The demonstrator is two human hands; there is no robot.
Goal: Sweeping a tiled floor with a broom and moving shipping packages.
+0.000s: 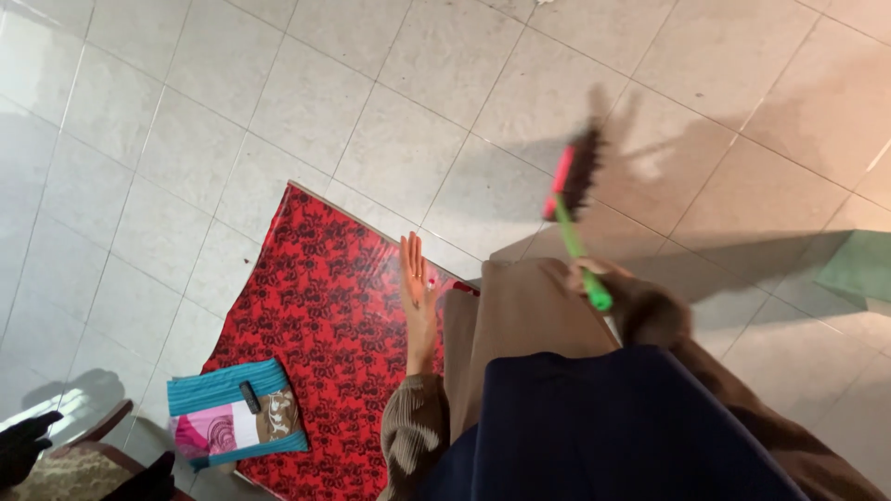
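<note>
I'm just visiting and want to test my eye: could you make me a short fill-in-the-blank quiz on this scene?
1. The right hand grips a brush with a ____ handle and dark bristles.
2. The left hand is open, with fingers ____.
3. The red, black-patterned mat lies on a floor of pale ____.
4. A small dark object lies on the folded teal-edged ____.

Missing words: green; straight; tiles; cloth

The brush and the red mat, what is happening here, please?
A person stands on a tiled floor. The right hand grips the green handle of a brush raised above the tiles. The left hand is open and holds nothing, over a red patterned mat. A folded teal and pink cloth lies on the mat.
</note>
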